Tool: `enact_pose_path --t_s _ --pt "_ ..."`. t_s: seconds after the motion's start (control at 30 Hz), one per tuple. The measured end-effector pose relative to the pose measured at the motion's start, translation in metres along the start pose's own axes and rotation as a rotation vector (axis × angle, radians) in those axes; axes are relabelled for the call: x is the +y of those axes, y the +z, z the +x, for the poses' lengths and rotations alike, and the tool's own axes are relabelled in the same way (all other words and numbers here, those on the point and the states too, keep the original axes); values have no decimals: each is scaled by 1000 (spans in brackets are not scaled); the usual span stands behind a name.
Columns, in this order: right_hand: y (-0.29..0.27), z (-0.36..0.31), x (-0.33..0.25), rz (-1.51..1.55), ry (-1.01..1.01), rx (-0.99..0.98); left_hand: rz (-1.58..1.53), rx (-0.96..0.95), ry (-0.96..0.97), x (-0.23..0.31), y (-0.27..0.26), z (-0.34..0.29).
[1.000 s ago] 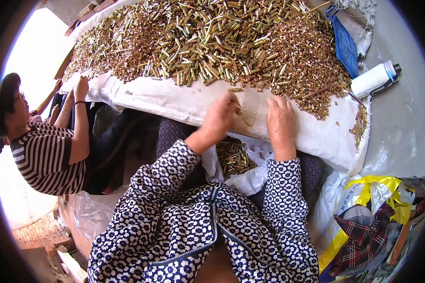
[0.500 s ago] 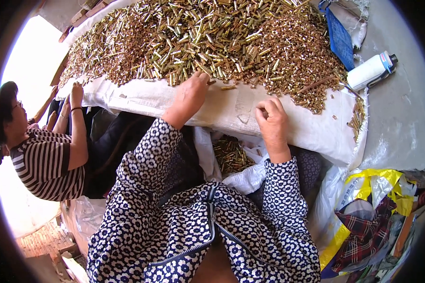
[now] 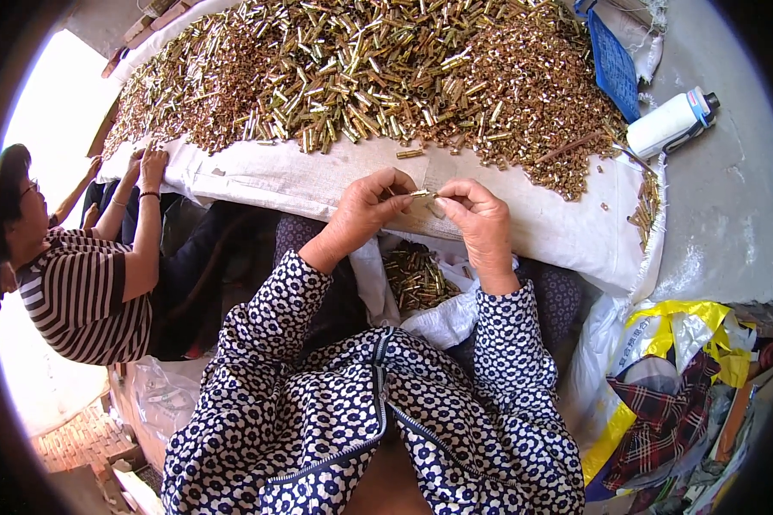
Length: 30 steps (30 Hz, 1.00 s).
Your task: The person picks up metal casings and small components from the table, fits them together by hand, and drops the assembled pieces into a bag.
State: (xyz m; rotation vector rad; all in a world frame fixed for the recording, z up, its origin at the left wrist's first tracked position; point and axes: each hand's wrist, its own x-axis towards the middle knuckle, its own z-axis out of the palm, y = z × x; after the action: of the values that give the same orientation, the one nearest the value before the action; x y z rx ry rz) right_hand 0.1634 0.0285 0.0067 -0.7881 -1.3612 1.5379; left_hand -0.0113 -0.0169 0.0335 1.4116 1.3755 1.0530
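Note:
Over the near edge of the cloth-covered table, my left hand (image 3: pixel 371 206) is closed, pinching a short brass-coloured metal tube (image 3: pixel 420 194) between thumb and fingers. My right hand (image 3: pixel 483 225) meets it from the other side, its thumb and forefinger pinched at the tube's right end. Whatever small part those right fingertips hold is too small to make out. A single loose tube (image 3: pixel 410 154) lies on the cloth just beyond my hands. Behind it spreads a big heap of similar tubes (image 3: pixel 352 77), with small copper-coloured pieces (image 3: pixel 537 94) piled on the right.
Below my hands an open white sack (image 3: pixel 445 324) holds more tubes (image 3: pixel 416 279). A blue plastic scoop-like piece (image 3: pixel 614 69) and a white bottle (image 3: pixel 670 127) are at the far right. Bags and plaid cloth (image 3: pixel 666 429) lie lower right. Another person in stripes (image 3: pixel 90 296) works at the left.
My left hand has drawn back from the heap's edge with a tube. My right hand has moved slightly left, and both hands now meet at the tube.

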Motion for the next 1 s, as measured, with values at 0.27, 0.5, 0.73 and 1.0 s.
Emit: enact_pose_path --t_s 0.27,0.5,0.73,1.0 --pt "1 1 4 -83 -47 20 -82 12 11 -4 4 -1" --pt "3 -1 -5 -205 -127 -1 -298 66 -45 -11 8 -3" --pt "3 1 -1 -648 -313 -27 70 92 158 -17 20 8" --pt "-29 18 -2 -1257 -443 180 756 -18 453 8 35 14"
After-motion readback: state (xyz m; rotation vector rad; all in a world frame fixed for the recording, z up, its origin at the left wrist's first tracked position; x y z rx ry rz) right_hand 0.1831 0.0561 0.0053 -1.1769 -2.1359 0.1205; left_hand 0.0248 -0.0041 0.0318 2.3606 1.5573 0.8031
